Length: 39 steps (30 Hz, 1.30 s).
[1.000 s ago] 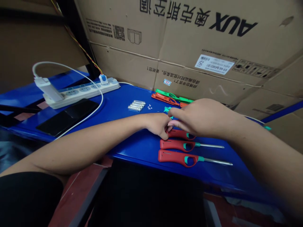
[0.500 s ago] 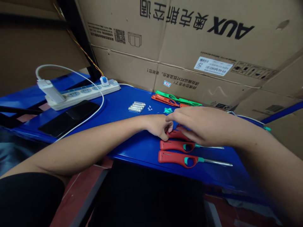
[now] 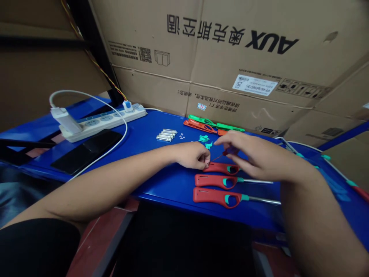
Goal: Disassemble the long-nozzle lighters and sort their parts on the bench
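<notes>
Three red long-nosed lighters with teal triggers lie side by side on the blue table [image 3: 161, 181]: a far one [image 3: 220, 168], a middle one [image 3: 219, 180] and a near one [image 3: 219, 196]. My left hand [image 3: 193, 155] is curled, its fingertips pinched at the handle end of the far lighter. My right hand [image 3: 253, 154] hovers just right of it, thumb and forefinger pinched on a small dark red part [image 3: 227, 151]. A thin red wire runs from that part toward my left fingertips. Small teal pieces [image 3: 205, 139] lie just beyond both hands.
Green and orange lighter shells [image 3: 210, 124] lie against the big cardboard box [image 3: 230, 57] at the back. Several small clear tubes [image 3: 166, 134] sit mid-table. At the left are a white power strip [image 3: 100, 119], a black phone [image 3: 86, 150] and a white cable [image 3: 121, 123].
My right hand has lifted and drawn right, off the far lighter, which now shows in full. A thin red wire now stretches between the two hands. The camera has tilted slightly.
</notes>
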Tool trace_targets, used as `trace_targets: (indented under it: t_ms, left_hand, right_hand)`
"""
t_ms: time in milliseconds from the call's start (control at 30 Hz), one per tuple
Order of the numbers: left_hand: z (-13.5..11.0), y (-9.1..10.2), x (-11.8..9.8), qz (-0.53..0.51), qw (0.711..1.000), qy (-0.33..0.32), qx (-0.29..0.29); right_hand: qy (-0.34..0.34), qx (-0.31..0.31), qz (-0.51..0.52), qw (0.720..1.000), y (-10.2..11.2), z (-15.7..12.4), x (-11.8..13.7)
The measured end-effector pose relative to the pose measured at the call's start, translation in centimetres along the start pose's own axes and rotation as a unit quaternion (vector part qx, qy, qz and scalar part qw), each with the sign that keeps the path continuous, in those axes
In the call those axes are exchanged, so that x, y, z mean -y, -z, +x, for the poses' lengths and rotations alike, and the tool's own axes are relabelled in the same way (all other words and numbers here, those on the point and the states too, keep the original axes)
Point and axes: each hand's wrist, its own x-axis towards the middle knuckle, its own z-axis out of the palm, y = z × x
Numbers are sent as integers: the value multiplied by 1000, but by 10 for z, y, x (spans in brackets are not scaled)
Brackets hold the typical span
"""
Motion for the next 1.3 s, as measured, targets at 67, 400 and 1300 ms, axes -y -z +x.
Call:
trace_targets:
  t_ms: [67, 400, 1300]
  left_hand:
    - [-1, 2, 0, 20, 1000, -18, 6]
    - [-5, 11, -2, 73, 996, -46, -9]
    - [-26, 42, 3, 53, 996, -36, 57]
  right_hand:
    - [-49, -68, 41, 996, -4, -11, -16]
    - [-152, -52, 241, 957, -40, -17, -56]
    - [-58, -114, 121, 984, -35, -10, -8]
